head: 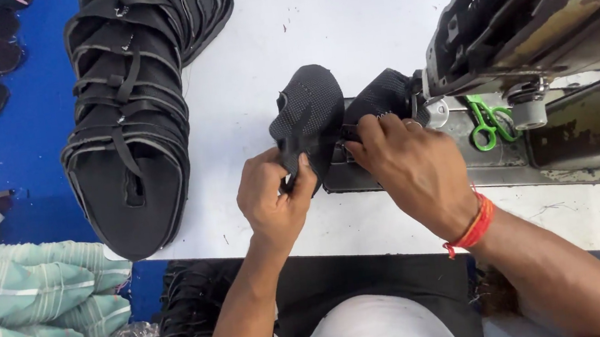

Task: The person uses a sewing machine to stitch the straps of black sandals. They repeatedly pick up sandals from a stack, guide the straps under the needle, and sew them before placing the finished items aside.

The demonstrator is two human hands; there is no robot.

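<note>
Two hands grip one black shoe upper (pixel 307 119) at the sewing machine (pixel 523 33) on the table (pixel 345 30): left hand (pixel 271 197) pinches its lower edge, right hand (pixel 407 164) presses it near the needle area, where fingertips risk a prick if fabric slips.

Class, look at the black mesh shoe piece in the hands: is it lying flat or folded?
Folded. The black mesh piece bends upward, pinched by the left hand and right hand.
</note>
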